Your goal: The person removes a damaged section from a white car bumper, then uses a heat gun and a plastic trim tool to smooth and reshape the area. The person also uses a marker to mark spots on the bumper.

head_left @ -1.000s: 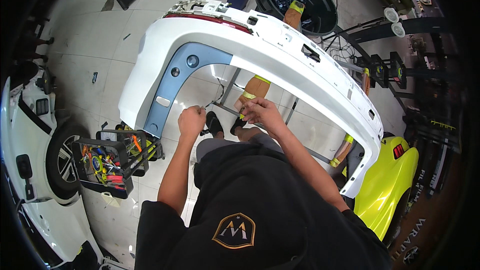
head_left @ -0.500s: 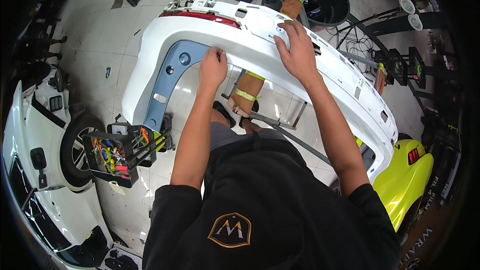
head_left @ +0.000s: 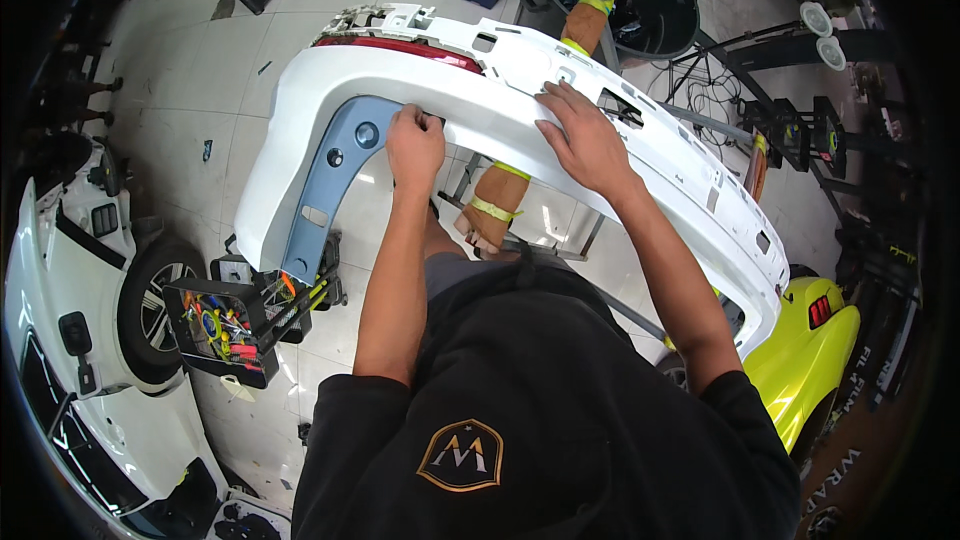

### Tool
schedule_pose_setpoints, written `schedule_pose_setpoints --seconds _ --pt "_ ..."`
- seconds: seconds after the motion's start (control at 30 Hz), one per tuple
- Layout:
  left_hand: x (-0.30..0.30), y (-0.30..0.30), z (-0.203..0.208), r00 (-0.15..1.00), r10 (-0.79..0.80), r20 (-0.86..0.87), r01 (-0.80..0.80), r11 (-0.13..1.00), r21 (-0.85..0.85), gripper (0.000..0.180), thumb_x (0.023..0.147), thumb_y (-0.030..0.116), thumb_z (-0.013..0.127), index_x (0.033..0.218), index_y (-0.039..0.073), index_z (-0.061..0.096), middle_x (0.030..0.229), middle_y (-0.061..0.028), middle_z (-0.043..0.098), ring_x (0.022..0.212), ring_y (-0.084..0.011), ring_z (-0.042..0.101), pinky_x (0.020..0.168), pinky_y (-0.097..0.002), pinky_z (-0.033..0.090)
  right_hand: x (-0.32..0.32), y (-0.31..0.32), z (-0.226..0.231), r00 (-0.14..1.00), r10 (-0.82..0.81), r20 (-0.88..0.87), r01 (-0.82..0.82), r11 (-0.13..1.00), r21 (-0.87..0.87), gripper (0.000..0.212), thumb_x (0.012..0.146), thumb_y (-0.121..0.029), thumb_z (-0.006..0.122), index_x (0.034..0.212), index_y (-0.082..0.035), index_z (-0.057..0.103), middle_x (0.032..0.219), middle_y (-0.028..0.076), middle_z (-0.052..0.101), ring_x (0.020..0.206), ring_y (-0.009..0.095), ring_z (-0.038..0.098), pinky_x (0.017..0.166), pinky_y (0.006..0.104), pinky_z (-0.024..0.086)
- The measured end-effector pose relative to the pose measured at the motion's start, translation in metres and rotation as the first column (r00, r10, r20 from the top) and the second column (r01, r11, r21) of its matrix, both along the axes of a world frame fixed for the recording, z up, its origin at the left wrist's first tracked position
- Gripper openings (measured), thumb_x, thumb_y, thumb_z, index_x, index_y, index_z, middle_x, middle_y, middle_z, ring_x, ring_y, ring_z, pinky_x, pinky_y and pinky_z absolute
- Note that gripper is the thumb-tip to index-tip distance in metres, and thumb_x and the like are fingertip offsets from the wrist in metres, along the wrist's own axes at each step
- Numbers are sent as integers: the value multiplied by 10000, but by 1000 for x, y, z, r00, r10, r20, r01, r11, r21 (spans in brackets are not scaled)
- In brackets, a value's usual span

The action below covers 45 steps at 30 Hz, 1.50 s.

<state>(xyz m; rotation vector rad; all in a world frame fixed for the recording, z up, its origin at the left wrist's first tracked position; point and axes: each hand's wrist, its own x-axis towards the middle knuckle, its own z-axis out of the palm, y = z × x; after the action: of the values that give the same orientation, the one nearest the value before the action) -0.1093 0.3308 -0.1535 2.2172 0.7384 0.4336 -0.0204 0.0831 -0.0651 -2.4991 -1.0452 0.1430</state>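
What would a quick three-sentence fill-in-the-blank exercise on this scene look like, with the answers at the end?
The hand nearer the blue-grey panel is the person's ____ one.
The right hand rests on a bumper coloured ____.
The narrow strip at the bumper's upper left is ____.

Missing words: left; white; red.

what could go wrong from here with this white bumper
The bumper might shift on its padded supports if the right hand, lying on its upper face, presses hard. The left hand, whose fingers are at the inner edge by the blue-grey section, could scuff the finish. The open toolbox, near that section's end in this view, could perhaps get knocked.
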Motion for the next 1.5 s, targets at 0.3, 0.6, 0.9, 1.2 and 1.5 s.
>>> schedule_pose_setpoints --seconds 0.3,0.6,0.9,1.2,1.5 --pt "-13 2 23 948 -270 -170 267 963 -38 163 934 180 624 972 22 621 943 -164 651 867 -377 659 753 -470 520 -1 4 5 1000 -22 -19 22 999 -26 426 1022 -301 559 1344 -24 597 1461 205 548 1424 381 445 1191 463 360" --pt "-6 -1 6 963 -260 -70 258 965 -39 133 890 159 628 932 35 601 891 -143 641 783 -380 639 709 -471 511 -5 1 3 1000 -11 -6 11 1000 -29 444 1010 -273 600 1385 -35 582 1462 167 569 1406 364 482 1154 447 416" --pt "-7 -9 11 983 -170 -62 158 974 -161 159 891 137 639 889 -17 601 868 -172 611 798 -366 605 742 -456 496 -2 1 4 1000 7 -5 -7 1000 -6 440 1013 -294 595 1368 -34 594 1435 168 593 1405 356 484 1171 448 402" --pt "-3 -13 8 988 -154 -24 151 984 -98 190 891 143 646 880 -42 606 773 -167 589 690 -307 572 669 -426 476 -2 -3 0 1000 3 16 -4 1000 9 448 1012 -296 595 1372 -30 591 1437 169 591 1400 355 489 1167 443 408" --pt "-14 8 8 992 -103 -77 88 979 -183 164 930 106 656 984 -48 650 818 -141 670 731 -222 645 689 -349 518 -3 -4 0 1000 17 24 -18 999 39 431 1013 -289 597 1354 -26 593 1429 167 595 1397 363 492 1167 450 408"
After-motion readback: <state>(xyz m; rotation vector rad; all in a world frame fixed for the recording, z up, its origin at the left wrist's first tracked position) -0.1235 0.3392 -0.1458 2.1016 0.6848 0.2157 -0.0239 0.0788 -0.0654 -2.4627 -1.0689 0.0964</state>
